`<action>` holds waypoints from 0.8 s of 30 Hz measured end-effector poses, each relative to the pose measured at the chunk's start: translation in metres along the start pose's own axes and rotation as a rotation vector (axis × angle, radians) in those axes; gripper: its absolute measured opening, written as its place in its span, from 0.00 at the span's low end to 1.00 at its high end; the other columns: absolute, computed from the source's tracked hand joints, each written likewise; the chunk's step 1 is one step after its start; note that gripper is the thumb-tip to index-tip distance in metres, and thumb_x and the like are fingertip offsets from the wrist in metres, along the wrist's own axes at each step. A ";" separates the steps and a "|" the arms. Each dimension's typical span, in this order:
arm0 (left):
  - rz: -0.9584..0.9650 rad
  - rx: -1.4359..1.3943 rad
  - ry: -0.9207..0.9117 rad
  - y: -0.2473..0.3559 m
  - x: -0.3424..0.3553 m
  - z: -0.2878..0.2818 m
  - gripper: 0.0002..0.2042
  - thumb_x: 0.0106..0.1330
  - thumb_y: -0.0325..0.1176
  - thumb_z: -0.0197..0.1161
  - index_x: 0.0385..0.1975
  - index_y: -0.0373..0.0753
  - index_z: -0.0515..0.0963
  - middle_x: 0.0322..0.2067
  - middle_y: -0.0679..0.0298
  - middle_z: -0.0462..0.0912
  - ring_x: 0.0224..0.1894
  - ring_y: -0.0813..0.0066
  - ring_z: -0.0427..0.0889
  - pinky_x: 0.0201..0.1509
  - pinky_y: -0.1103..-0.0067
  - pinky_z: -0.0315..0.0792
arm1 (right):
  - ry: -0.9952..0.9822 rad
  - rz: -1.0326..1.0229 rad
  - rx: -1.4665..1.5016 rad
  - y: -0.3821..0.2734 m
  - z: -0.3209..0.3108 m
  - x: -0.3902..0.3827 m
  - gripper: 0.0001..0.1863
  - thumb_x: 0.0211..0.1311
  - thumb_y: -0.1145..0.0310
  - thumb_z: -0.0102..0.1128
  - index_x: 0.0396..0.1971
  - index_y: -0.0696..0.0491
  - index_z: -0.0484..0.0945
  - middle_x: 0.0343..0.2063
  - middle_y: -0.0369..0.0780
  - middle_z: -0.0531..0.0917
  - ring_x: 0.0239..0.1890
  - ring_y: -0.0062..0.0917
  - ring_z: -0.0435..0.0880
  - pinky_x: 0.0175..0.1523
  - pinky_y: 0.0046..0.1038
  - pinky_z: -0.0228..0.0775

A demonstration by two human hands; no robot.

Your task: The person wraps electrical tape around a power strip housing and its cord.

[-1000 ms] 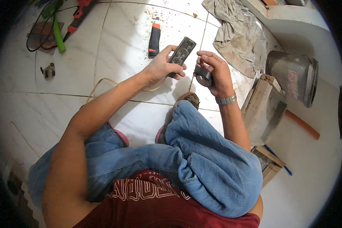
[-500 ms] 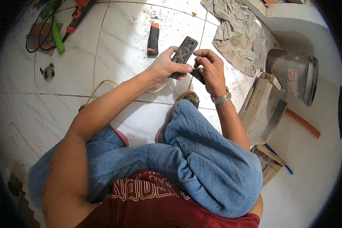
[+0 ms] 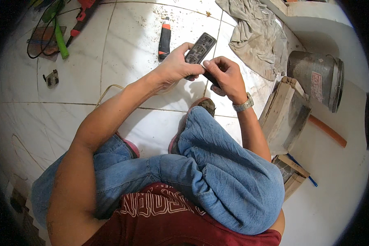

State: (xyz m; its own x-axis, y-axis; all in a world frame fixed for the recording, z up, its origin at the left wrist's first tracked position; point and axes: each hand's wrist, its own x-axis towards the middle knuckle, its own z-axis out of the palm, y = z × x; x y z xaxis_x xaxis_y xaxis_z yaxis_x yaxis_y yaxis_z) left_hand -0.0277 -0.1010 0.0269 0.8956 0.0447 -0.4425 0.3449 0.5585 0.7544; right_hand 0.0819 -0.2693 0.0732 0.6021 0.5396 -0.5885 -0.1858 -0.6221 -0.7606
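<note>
My left hand (image 3: 174,67) grips a dusty black power strip (image 3: 199,49) with several sockets, tilted up to the right. A pale cord (image 3: 110,88) runs beneath the left forearm. My right hand (image 3: 229,80) is closed on a black tape roll (image 3: 212,82), partly hidden by the fingers, with a dark length of it reaching toward the lower part of the strip. The right fingertips are beside my left thumb. A black and orange tool (image 3: 164,41) lies on the tiled floor just beyond the left hand.
Upper left lie a red power tool (image 3: 81,20), a green-handled tool (image 3: 61,41) and a small metal piece (image 3: 52,78). A dirty cloth (image 3: 254,45), grey bucket (image 3: 313,78), wooden pieces (image 3: 283,115) and orange pipe (image 3: 328,131) are at the right. My bent legs sit below the hands.
My right hand has moved left and turned, bringing the tape against the power strip beside my left thumb. The strip has shifted slightly right and up.
</note>
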 end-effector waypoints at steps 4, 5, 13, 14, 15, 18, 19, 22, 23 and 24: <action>0.030 0.071 0.042 0.003 0.002 0.005 0.25 0.59 0.27 0.72 0.54 0.32 0.68 0.31 0.66 0.78 0.28 0.82 0.77 0.32 0.81 0.73 | -0.208 0.029 0.091 0.005 -0.015 0.000 0.17 0.67 0.60 0.70 0.30 0.61 0.83 0.20 0.35 0.82 0.18 0.13 0.75 0.21 0.19 0.63; 0.031 0.069 0.041 0.003 0.003 0.003 0.25 0.59 0.27 0.72 0.54 0.32 0.68 0.31 0.66 0.78 0.28 0.82 0.77 0.32 0.81 0.73 | -0.207 0.028 0.089 0.007 -0.018 0.001 0.17 0.67 0.60 0.70 0.30 0.61 0.83 0.20 0.35 0.82 0.18 0.13 0.75 0.21 0.19 0.63; -0.005 0.028 -0.105 0.004 0.002 -0.007 0.29 0.72 0.32 0.59 0.72 0.39 0.61 0.46 0.62 0.78 0.45 0.77 0.81 0.45 0.76 0.79 | -0.132 -0.065 -0.197 0.015 -0.030 -0.001 0.13 0.71 0.62 0.63 0.34 0.57 0.84 0.23 0.31 0.82 0.27 0.13 0.75 0.34 0.21 0.68; 0.008 -0.012 -0.104 0.002 0.002 -0.010 0.29 0.73 0.33 0.57 0.73 0.40 0.60 0.47 0.61 0.78 0.46 0.76 0.81 0.46 0.75 0.79 | -0.115 -0.087 -0.142 0.013 -0.031 -0.001 0.13 0.72 0.62 0.63 0.34 0.58 0.84 0.23 0.31 0.82 0.27 0.13 0.74 0.33 0.21 0.68; 0.021 -0.051 -0.103 0.000 0.002 -0.013 0.29 0.74 0.33 0.54 0.74 0.41 0.59 0.48 0.61 0.78 0.46 0.75 0.81 0.47 0.75 0.79 | -0.099 -0.109 -0.086 0.011 -0.032 -0.002 0.13 0.72 0.62 0.63 0.34 0.58 0.84 0.23 0.31 0.82 0.27 0.13 0.74 0.33 0.20 0.67; 0.042 -0.037 -0.113 -0.003 -0.001 -0.013 0.33 0.74 0.33 0.54 0.78 0.42 0.54 0.48 0.63 0.78 0.45 0.76 0.81 0.45 0.77 0.78 | -0.088 -0.133 -0.016 0.000 -0.025 -0.007 0.14 0.73 0.61 0.63 0.37 0.59 0.85 0.24 0.32 0.83 0.27 0.13 0.75 0.33 0.19 0.68; 0.056 -0.030 -0.124 -0.003 -0.001 -0.012 0.34 0.73 0.33 0.54 0.79 0.43 0.53 0.48 0.65 0.78 0.44 0.77 0.80 0.44 0.79 0.77 | -0.081 -0.136 0.027 -0.002 -0.023 -0.008 0.15 0.73 0.61 0.64 0.37 0.59 0.85 0.25 0.32 0.83 0.27 0.13 0.75 0.33 0.19 0.68; 0.074 0.099 -0.108 -0.001 -0.002 -0.010 0.34 0.73 0.33 0.55 0.79 0.44 0.54 0.48 0.67 0.77 0.42 0.80 0.78 0.43 0.81 0.76 | -0.110 -0.142 0.155 -0.002 -0.013 -0.006 0.16 0.72 0.61 0.64 0.39 0.61 0.86 0.25 0.33 0.84 0.27 0.12 0.76 0.33 0.18 0.68; 0.074 0.100 -0.108 0.000 -0.003 -0.010 0.34 0.73 0.33 0.55 0.79 0.44 0.54 0.48 0.67 0.77 0.42 0.80 0.78 0.43 0.81 0.76 | -0.110 -0.142 0.156 -0.002 -0.010 -0.004 0.16 0.72 0.61 0.64 0.39 0.61 0.86 0.25 0.33 0.84 0.27 0.12 0.76 0.33 0.18 0.68; 0.062 0.141 -0.106 0.001 -0.005 -0.009 0.33 0.73 0.33 0.54 0.79 0.45 0.56 0.48 0.67 0.78 0.41 0.80 0.77 0.42 0.82 0.76 | -0.113 -0.146 0.150 -0.001 -0.008 -0.002 0.15 0.72 0.61 0.65 0.38 0.61 0.86 0.25 0.33 0.84 0.27 0.12 0.75 0.33 0.19 0.68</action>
State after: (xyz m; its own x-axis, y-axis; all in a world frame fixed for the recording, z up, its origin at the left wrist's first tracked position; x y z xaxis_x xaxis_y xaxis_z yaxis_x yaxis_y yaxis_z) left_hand -0.0340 -0.0931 0.0258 0.9385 -0.0160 -0.3450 0.3171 0.4352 0.8426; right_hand 0.0871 -0.2742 0.0779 0.5417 0.6832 -0.4896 -0.2212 -0.4461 -0.8672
